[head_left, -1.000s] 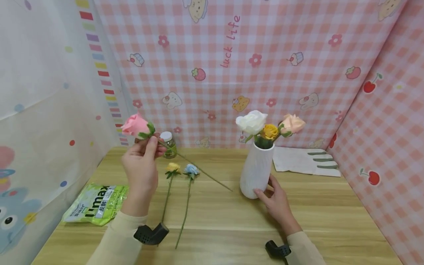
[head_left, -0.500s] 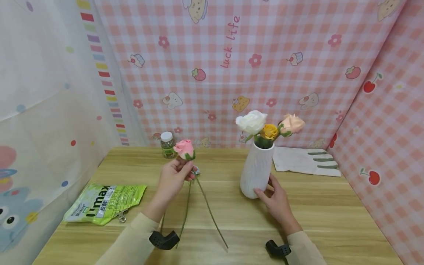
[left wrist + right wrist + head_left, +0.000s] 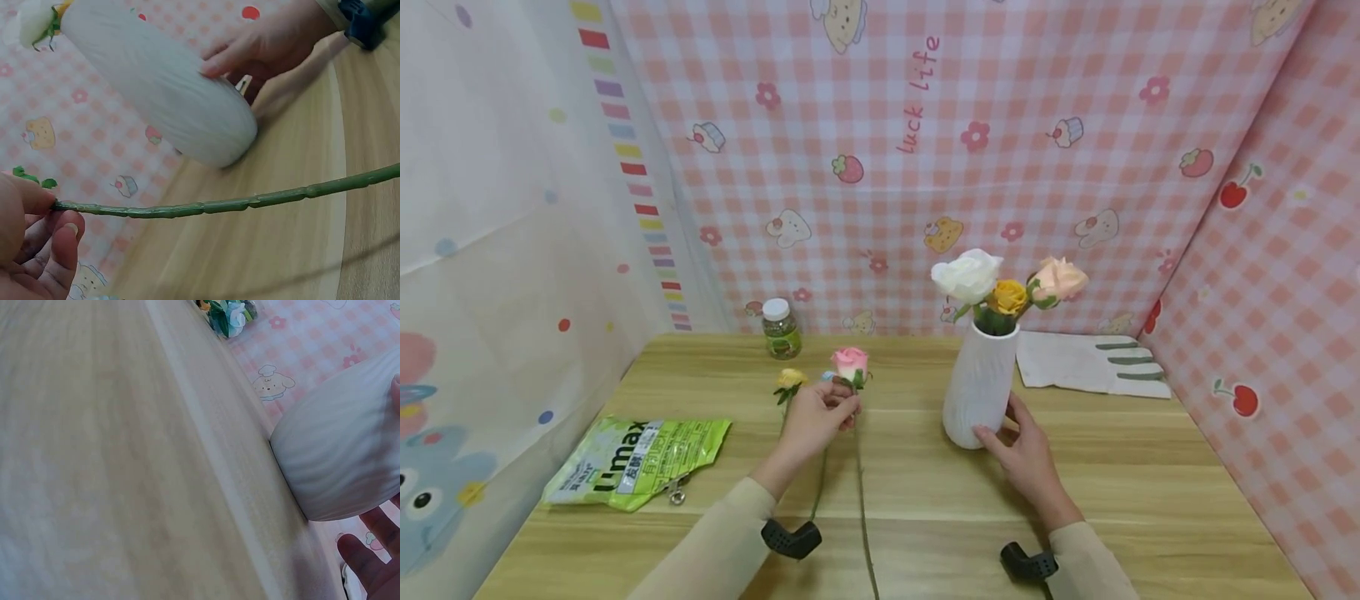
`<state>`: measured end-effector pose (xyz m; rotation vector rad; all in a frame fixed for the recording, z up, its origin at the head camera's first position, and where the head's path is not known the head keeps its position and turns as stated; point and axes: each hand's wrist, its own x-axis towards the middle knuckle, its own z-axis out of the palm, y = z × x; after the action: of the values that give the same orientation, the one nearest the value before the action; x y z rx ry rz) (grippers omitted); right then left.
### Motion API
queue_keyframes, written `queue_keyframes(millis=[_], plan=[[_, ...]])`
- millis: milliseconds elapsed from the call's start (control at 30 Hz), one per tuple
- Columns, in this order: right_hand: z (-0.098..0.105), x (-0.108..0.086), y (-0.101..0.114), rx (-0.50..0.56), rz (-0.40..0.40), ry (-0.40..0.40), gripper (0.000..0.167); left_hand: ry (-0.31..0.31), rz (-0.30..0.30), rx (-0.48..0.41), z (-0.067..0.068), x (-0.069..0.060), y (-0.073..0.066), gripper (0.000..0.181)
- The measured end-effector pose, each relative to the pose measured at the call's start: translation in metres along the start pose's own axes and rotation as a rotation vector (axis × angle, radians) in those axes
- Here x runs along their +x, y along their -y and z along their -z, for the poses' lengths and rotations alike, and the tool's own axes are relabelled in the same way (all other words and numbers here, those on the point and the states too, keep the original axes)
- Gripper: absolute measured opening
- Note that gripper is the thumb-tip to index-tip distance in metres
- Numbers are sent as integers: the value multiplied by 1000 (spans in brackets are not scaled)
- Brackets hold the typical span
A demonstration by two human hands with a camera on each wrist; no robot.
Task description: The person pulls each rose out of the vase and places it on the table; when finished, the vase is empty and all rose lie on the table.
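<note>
My left hand [image 3: 814, 415] pinches the green stem [image 3: 231, 205] of a pink rose [image 3: 851, 363] just below its bloom, the stem slanting down toward the front of the table. Behind that hand lie a yellow flower [image 3: 791, 379] and a blue flower [image 3: 828, 377], the blue one mostly hidden. With thumb and fingers on either side, my right hand [image 3: 1024, 458] holds the lower part of a white vase [image 3: 977, 387]. A white rose [image 3: 967, 276], a dark-yellow rose [image 3: 1009, 297] and a peach rose [image 3: 1058, 279] stand in the vase.
A green-and-white bag [image 3: 632, 462] lies at the left, with a small metal clip [image 3: 677, 493] beside it. A jar with a white lid [image 3: 782, 329] stands at the back. A white glove with green stripes [image 3: 1090, 364] lies right of the vase.
My left hand has moved right and lower with the pink rose, whose stem has swung from slanting right to pointing toward the front. The right hand and vase have stayed put.
</note>
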<state>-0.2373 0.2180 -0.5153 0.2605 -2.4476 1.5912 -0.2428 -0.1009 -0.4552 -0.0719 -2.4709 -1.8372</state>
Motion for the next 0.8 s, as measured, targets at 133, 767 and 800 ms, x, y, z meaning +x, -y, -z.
queue_keyframes(millis=[133, 767, 800], plan=[[-1, -1, -1, 5, -6, 4, 76, 5, -11, 47, -4, 1, 9, 13], [0, 0, -1, -12, -3, 4, 77, -5, 7, 125, -16, 1, 35, 10], [0, 0, -1, -11, -2, 4, 77, -6, 4, 144, -16, 1, 36, 10]])
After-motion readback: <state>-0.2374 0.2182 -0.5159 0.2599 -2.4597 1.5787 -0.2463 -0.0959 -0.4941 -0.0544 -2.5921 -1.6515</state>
